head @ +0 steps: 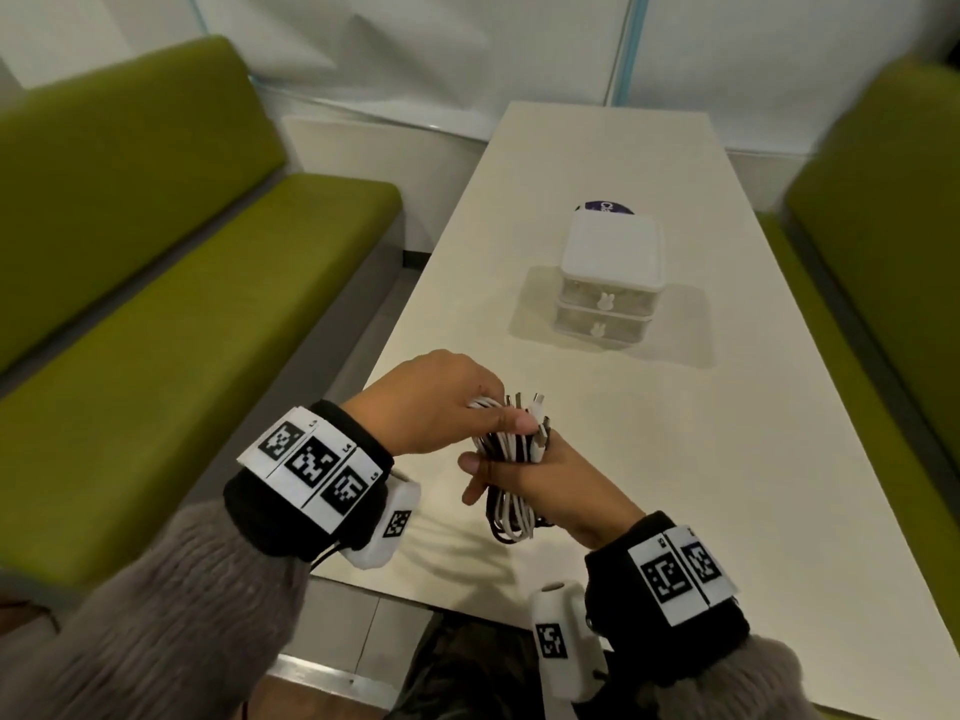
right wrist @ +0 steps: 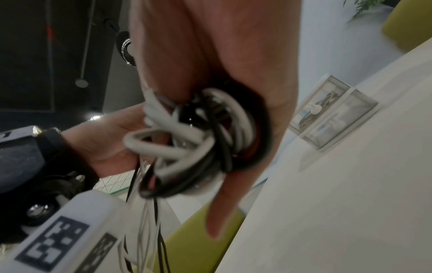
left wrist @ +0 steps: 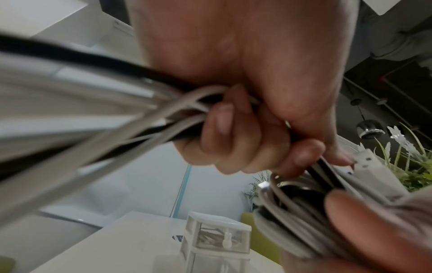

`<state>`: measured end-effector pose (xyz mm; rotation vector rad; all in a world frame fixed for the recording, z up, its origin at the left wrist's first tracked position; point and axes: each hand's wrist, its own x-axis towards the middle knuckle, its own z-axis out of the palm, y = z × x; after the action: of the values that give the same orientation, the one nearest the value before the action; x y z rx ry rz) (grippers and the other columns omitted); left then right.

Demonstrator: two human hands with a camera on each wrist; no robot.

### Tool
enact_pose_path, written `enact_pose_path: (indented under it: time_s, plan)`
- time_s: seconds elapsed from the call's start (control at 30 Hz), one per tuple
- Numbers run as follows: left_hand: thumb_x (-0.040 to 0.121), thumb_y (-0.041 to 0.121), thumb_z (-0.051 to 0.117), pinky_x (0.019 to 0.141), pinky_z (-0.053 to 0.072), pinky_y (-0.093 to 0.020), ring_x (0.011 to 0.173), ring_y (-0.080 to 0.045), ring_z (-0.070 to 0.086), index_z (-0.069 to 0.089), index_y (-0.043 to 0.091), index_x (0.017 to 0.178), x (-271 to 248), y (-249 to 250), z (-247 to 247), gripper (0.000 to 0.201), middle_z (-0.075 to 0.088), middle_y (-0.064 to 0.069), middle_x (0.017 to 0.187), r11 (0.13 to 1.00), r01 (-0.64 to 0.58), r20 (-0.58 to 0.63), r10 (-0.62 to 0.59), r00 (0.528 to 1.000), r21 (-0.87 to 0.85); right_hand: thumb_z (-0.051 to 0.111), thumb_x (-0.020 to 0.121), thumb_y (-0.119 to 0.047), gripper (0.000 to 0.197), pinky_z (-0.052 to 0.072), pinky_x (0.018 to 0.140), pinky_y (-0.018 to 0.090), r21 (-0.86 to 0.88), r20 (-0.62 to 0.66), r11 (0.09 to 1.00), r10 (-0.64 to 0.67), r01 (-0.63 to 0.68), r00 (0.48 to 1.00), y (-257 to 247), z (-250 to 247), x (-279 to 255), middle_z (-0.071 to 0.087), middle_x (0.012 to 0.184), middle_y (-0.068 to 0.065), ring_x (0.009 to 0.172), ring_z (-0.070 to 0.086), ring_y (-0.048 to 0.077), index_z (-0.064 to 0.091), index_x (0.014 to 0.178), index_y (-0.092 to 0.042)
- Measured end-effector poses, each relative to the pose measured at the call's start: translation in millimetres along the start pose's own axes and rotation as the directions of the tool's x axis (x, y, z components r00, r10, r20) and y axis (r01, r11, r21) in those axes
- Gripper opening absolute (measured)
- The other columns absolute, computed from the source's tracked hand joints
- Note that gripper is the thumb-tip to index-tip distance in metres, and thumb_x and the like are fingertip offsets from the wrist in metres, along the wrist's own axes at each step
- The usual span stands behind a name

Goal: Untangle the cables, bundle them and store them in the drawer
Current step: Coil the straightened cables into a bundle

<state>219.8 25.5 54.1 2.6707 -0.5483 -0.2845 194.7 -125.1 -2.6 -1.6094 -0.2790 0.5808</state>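
Observation:
A bundle of white and black cables (head: pixel 511 452) hangs above the near part of the white table (head: pixel 649 459), its plug ends sticking up. My left hand (head: pixel 498 407) grips the top of the bundle from the left, fingers curled round the strands (left wrist: pixel 187 118). Just below it, my right hand (head: pixel 483 480) holds the coiled cables (right wrist: pixel 198 138) from the right, and loose loops dangle under it. The small white drawer unit (head: pixel 610 283) stands mid-table beyond both hands. Its two clear drawers with rabbit knobs are closed, and something lies inside the upper drawer (left wrist: pixel 219 238).
Green benches run along the table's left side (head: pixel 182 304) and right side (head: pixel 883 226). A purple round object (head: pixel 605 206) peeks out behind the drawer unit. The table's near edge (head: pixel 415 597) lies just under my wrists.

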Motion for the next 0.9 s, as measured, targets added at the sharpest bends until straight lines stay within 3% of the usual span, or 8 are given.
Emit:
enact_pose_path:
  time_s: [0.1,0.2,0.3,0.4,0.57,0.67,0.83,0.9]
  plan:
    - [0.075,0.068,0.044,0.052,0.031,-0.029,0.051,-0.011,0.041,0.044,0.020,0.054,-1,2,0,0.053,0.045,0.004,0.052,1.000,-0.014,-0.009,0.014,1.000,0.026,0.062,0.091,-0.006,0.027,0.047,0.064,0.011,0.007,0.039,1.000,-0.008,0.008,0.999,-3,0,0,0.067,0.078,-0.007,0.071,0.070,0.008,0.056,0.105,-0.028]
    - [0.076,0.063,0.052,0.050,0.028,-0.026,0.049,-0.012,0.035,0.048,0.009,0.058,-1,5,0,0.057,0.041,0.003,0.050,0.999,-0.003,-0.051,0.001,0.999,-0.047,0.058,0.092,-0.001,0.025,0.048,0.059,0.011,0.044,0.038,0.999,0.015,-0.016,0.999,-9,0,0,0.065,0.075,-0.005,0.064,0.069,0.007,0.055,0.111,-0.018]
    - [0.078,0.058,0.058,0.044,0.025,-0.019,0.047,-0.010,0.029,0.050,-0.001,0.061,1,6,0,0.061,0.034,0.001,0.050,0.987,0.013,-0.124,-0.033,0.992,-0.158,0.062,0.091,-0.008,0.007,0.046,0.043,0.021,0.062,-0.074,0.996,0.063,-0.058,0.995,-8,5,3,0.054,0.054,-0.001,0.041,0.054,0.011,0.056,0.091,-0.012]
    - [0.080,0.055,0.059,0.043,0.026,-0.017,0.046,-0.009,0.031,0.054,-0.004,0.063,6,4,1,0.061,0.035,0.000,0.051,0.981,0.016,-0.163,-0.048,0.985,-0.194,0.065,0.090,-0.017,0.020,0.031,0.035,0.020,0.041,-0.227,0.997,0.074,-0.066,0.971,-1,7,8,0.040,0.041,-0.001,0.033,0.036,0.016,0.053,0.080,-0.004]
    - [0.072,0.062,0.056,0.044,0.030,-0.013,0.046,-0.006,0.038,0.057,0.000,0.064,7,3,4,0.062,0.051,-0.004,0.054,0.961,0.014,-0.107,-0.045,0.993,-0.276,0.066,0.088,-0.024,0.028,0.025,0.038,0.022,0.034,-0.277,0.998,0.052,-0.045,0.960,2,6,7,0.038,0.042,0.001,0.033,0.030,0.017,0.059,0.081,0.001]
    - [0.076,0.058,0.056,0.046,0.029,-0.014,0.051,-0.007,0.037,0.058,0.008,0.071,6,0,2,0.050,0.051,0.001,0.060,0.961,-0.001,-0.064,-0.017,0.998,-0.278,0.067,0.088,-0.022,0.027,0.025,0.040,0.023,0.046,-0.363,0.999,0.019,-0.002,0.932,4,0,6,0.038,0.041,0.000,0.033,0.029,0.016,0.060,0.082,0.004]
    - [0.081,0.057,0.051,0.064,0.039,-0.029,0.063,-0.013,0.045,0.048,0.016,0.082,-12,-33,17,0.041,0.049,0.004,0.069,0.944,0.036,-0.057,-0.057,0.997,-0.327,0.071,0.086,-0.024,0.029,0.019,0.038,0.018,0.181,-0.466,0.982,0.038,0.053,0.884,-3,-21,-4,0.029,0.039,-0.004,0.032,0.021,0.013,0.050,0.067,-0.017]
    - [0.081,0.060,0.054,0.074,0.049,-0.037,0.078,-0.016,0.056,0.048,0.024,0.100,-19,-40,27,0.042,0.059,0.003,0.088,0.926,0.021,-0.084,-0.057,0.995,-0.376,0.071,0.085,-0.026,0.031,0.018,0.039,0.019,0.186,-0.461,0.982,0.054,0.038,0.886,-3,-21,-5,0.027,0.041,-0.003,0.033,0.020,0.014,0.048,0.066,-0.018]
